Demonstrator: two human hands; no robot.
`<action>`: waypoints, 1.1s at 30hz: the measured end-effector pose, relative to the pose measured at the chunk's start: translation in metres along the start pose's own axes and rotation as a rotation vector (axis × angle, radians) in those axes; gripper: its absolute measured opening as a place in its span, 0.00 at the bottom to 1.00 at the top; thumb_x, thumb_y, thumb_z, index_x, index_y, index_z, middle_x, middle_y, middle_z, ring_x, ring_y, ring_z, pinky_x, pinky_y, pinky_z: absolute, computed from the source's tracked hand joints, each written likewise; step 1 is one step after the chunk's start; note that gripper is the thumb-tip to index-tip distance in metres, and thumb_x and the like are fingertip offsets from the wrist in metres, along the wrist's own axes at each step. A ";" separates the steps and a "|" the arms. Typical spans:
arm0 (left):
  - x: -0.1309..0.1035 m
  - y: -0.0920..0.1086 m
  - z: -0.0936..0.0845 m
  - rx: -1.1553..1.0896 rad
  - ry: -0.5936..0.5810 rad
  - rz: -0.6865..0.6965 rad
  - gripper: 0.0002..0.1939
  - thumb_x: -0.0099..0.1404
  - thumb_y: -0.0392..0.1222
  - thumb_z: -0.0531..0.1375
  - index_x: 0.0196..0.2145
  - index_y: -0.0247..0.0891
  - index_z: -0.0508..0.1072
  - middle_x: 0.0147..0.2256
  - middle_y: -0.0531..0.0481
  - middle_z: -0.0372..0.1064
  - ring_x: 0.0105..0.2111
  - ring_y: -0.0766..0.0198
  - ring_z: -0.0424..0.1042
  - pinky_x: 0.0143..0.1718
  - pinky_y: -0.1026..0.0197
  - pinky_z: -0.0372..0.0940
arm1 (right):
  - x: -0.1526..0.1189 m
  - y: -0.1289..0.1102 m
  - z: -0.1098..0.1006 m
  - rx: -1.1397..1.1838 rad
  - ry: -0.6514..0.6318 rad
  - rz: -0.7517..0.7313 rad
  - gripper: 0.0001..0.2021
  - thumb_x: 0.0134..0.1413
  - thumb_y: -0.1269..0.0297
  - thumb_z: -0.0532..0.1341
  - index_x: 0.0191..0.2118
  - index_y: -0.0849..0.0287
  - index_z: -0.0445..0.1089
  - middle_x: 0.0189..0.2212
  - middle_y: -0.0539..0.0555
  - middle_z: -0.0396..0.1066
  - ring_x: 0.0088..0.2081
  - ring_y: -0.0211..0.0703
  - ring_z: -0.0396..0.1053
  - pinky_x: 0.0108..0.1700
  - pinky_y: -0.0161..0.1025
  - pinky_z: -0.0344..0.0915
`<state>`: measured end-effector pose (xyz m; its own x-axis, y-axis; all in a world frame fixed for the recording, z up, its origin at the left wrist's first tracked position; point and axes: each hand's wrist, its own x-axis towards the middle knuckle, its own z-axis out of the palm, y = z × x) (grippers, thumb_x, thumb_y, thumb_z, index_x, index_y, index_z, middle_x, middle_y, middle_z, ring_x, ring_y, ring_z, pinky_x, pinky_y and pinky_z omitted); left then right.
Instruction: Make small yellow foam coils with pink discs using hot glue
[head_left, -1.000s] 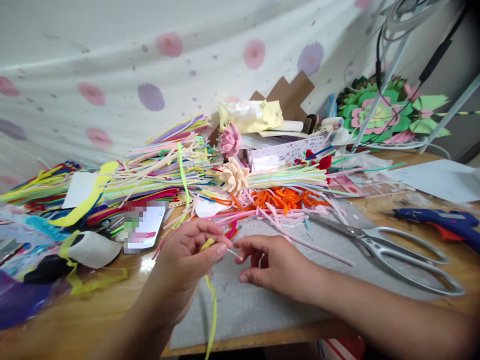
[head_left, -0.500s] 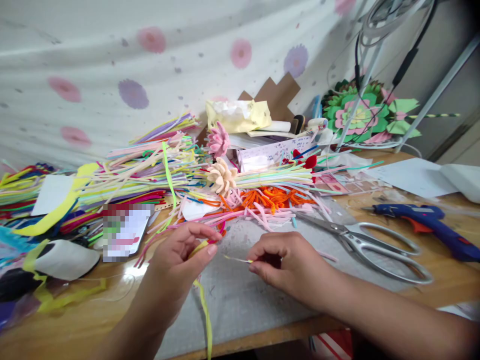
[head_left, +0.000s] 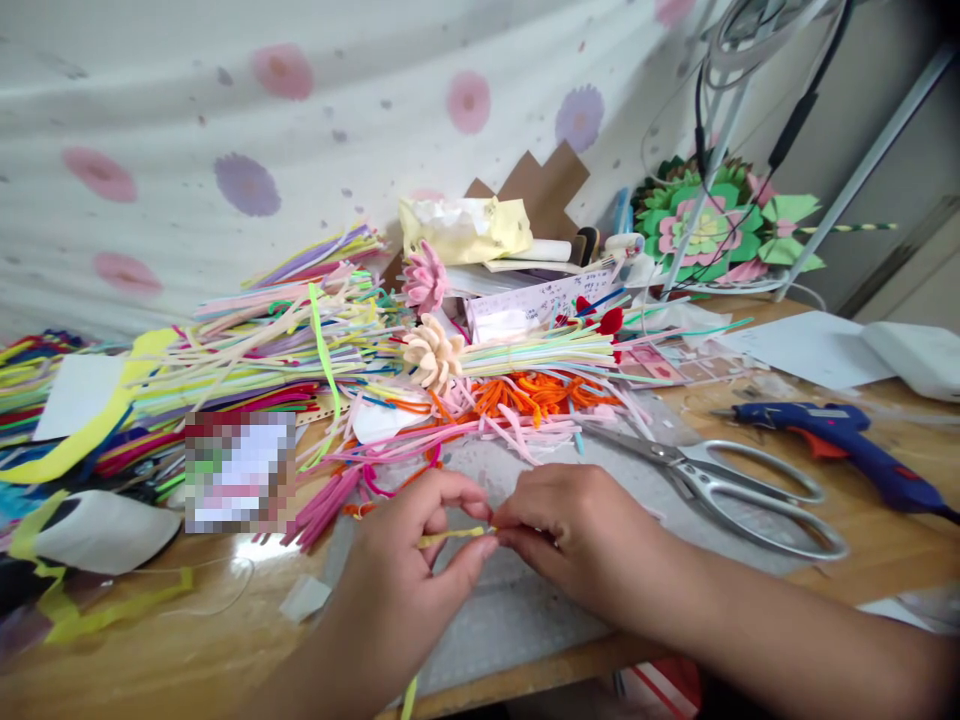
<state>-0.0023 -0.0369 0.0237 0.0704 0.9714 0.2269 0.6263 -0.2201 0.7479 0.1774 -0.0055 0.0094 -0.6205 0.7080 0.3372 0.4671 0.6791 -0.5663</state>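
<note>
My left hand is closed in a pinch around a narrow yellow strip, which runs between thumb and fingers. Its lower end hangs below the palm, past the table edge. My right hand meets it fingertip to fingertip, thumb and forefinger pressed together on a thin strand; only a tiny pale bit shows there, the rest being covered by the fingers. Both hands hover above a grey cutting mat. To the left of my left hand lies a bunch of magenta pipe cleaners.
Steel scissors and a blue glue gun lie at right. Behind the hands are orange pipe cleaners, a cream flower, a pink flower and piled pastel pipe cleaners. A white cap-like piece sits at left.
My hands have come together; before, a gap with the thin strand lay between them. My left hand has moved right, uncovering the magenta pipe cleaners. The view has shifted slightly.
</note>
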 end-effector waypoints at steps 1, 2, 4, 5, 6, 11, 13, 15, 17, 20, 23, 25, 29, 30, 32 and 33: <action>0.000 -0.001 0.001 0.009 0.006 0.005 0.06 0.52 0.41 0.66 0.30 0.44 0.76 0.18 0.56 0.62 0.15 0.67 0.56 0.14 0.65 0.50 | -0.001 0.000 0.000 -0.026 -0.002 -0.003 0.07 0.56 0.70 0.59 0.31 0.59 0.75 0.25 0.51 0.73 0.28 0.39 0.69 0.31 0.32 0.58; 0.000 -0.001 0.001 0.013 0.011 0.010 0.06 0.52 0.41 0.66 0.30 0.44 0.76 0.18 0.56 0.63 0.15 0.67 0.56 0.14 0.65 0.51 | -0.002 0.000 0.000 -0.042 -0.007 -0.003 0.07 0.56 0.69 0.59 0.31 0.60 0.75 0.25 0.51 0.73 0.28 0.39 0.69 0.31 0.32 0.58; 0.000 -0.002 0.001 -0.001 0.009 0.011 0.07 0.51 0.40 0.67 0.31 0.44 0.76 0.20 0.54 0.68 0.16 0.67 0.60 0.15 0.65 0.54 | -0.002 0.001 0.000 -0.059 -0.019 0.007 0.07 0.57 0.69 0.59 0.31 0.60 0.75 0.25 0.51 0.73 0.28 0.39 0.70 0.31 0.33 0.58; 0.000 -0.003 0.001 -0.017 -0.002 0.002 0.08 0.52 0.40 0.67 0.32 0.44 0.76 0.22 0.53 0.70 0.17 0.66 0.63 0.17 0.65 0.57 | -0.002 0.001 0.000 -0.067 -0.025 0.013 0.07 0.57 0.69 0.59 0.31 0.60 0.74 0.25 0.52 0.73 0.28 0.39 0.70 0.31 0.33 0.59; 0.001 -0.004 0.001 -0.034 -0.022 -0.013 0.09 0.52 0.39 0.66 0.34 0.44 0.75 0.24 0.52 0.72 0.18 0.65 0.66 0.18 0.65 0.59 | -0.002 0.001 -0.001 -0.075 -0.032 0.016 0.07 0.57 0.69 0.59 0.31 0.60 0.74 0.26 0.52 0.73 0.29 0.39 0.70 0.31 0.33 0.59; 0.001 -0.005 0.001 -0.112 -0.144 -0.112 0.09 0.57 0.34 0.60 0.37 0.43 0.72 0.29 0.52 0.74 0.25 0.62 0.73 0.25 0.63 0.65 | 0.002 0.001 -0.002 -0.077 -0.063 0.001 0.06 0.57 0.69 0.59 0.31 0.59 0.73 0.27 0.51 0.74 0.30 0.39 0.70 0.33 0.33 0.59; 0.002 -0.006 0.000 -0.141 -0.152 -0.139 0.08 0.57 0.34 0.59 0.35 0.43 0.71 0.29 0.52 0.74 0.27 0.62 0.73 0.26 0.63 0.66 | 0.003 0.001 -0.002 -0.056 -0.072 0.014 0.06 0.56 0.70 0.60 0.31 0.60 0.73 0.27 0.51 0.74 0.30 0.39 0.70 0.32 0.32 0.59; 0.002 -0.008 -0.002 -0.178 -0.137 -0.149 0.06 0.57 0.34 0.60 0.33 0.42 0.70 0.28 0.53 0.74 0.28 0.62 0.74 0.27 0.63 0.66 | 0.003 0.002 -0.002 -0.016 -0.075 0.036 0.05 0.54 0.71 0.61 0.30 0.60 0.74 0.26 0.50 0.73 0.29 0.37 0.69 0.31 0.31 0.59; 0.003 -0.012 -0.005 -0.234 -0.108 -0.157 0.07 0.56 0.34 0.62 0.33 0.42 0.70 0.27 0.55 0.74 0.28 0.63 0.74 0.29 0.65 0.66 | 0.003 0.002 -0.003 0.037 -0.068 0.057 0.05 0.52 0.73 0.61 0.29 0.60 0.73 0.25 0.49 0.73 0.27 0.35 0.68 0.30 0.30 0.58; 0.004 -0.022 -0.013 -0.359 -0.004 -0.199 0.08 0.54 0.34 0.64 0.32 0.42 0.70 0.25 0.57 0.73 0.26 0.67 0.71 0.26 0.68 0.64 | 0.002 0.003 -0.007 0.104 -0.061 0.078 0.05 0.52 0.74 0.61 0.28 0.61 0.73 0.24 0.49 0.72 0.26 0.33 0.66 0.29 0.29 0.57; 0.005 -0.033 -0.025 -0.523 0.156 -0.274 0.08 0.52 0.35 0.65 0.30 0.40 0.71 0.20 0.60 0.68 0.19 0.73 0.63 0.20 0.72 0.57 | -0.001 0.006 -0.019 0.136 -0.075 0.117 0.06 0.52 0.74 0.61 0.26 0.61 0.72 0.22 0.48 0.70 0.24 0.32 0.65 0.28 0.29 0.57; 0.006 -0.041 -0.035 -0.577 0.208 -0.323 0.09 0.51 0.36 0.67 0.30 0.39 0.71 0.18 0.62 0.66 0.15 0.75 0.57 0.17 0.72 0.51 | -0.004 0.009 -0.030 0.139 -0.072 0.160 0.07 0.53 0.71 0.61 0.26 0.60 0.72 0.21 0.48 0.70 0.24 0.33 0.64 0.27 0.29 0.56; 0.006 -0.061 -0.052 -0.509 0.311 -0.406 0.15 0.47 0.40 0.70 0.32 0.39 0.71 0.20 0.59 0.70 0.15 0.75 0.57 0.15 0.71 0.48 | -0.014 0.018 -0.054 0.109 -0.022 0.243 0.10 0.55 0.63 0.59 0.25 0.59 0.72 0.21 0.48 0.69 0.24 0.35 0.64 0.26 0.31 0.57; 0.006 -0.066 -0.055 -0.500 0.316 -0.419 0.15 0.47 0.41 0.70 0.31 0.39 0.71 0.19 0.60 0.68 0.14 0.74 0.57 0.15 0.71 0.48 | -0.017 0.021 -0.059 0.094 -0.018 0.263 0.11 0.55 0.62 0.59 0.25 0.58 0.72 0.21 0.48 0.69 0.24 0.36 0.65 0.26 0.32 0.57; 0.004 -0.076 -0.059 -0.475 0.342 -0.448 0.17 0.44 0.42 0.71 0.31 0.38 0.71 0.22 0.58 0.72 0.15 0.73 0.60 0.15 0.70 0.49 | -0.023 0.029 -0.068 0.050 -0.046 0.306 0.11 0.55 0.59 0.58 0.26 0.57 0.72 0.22 0.49 0.70 0.25 0.37 0.66 0.27 0.33 0.58; 0.003 -0.080 -0.060 -0.464 0.352 -0.463 0.17 0.43 0.42 0.71 0.30 0.38 0.70 0.23 0.57 0.73 0.15 0.72 0.61 0.15 0.70 0.49 | -0.026 0.034 -0.072 0.016 -0.080 0.324 0.12 0.56 0.58 0.58 0.26 0.56 0.72 0.23 0.49 0.70 0.25 0.38 0.66 0.27 0.33 0.59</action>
<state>-0.0985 -0.0220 0.0016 -0.4232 0.9048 -0.0474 0.1340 0.1143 0.9844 0.2548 0.0128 0.0357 -0.4892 0.8687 0.0775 0.6388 0.4174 -0.6463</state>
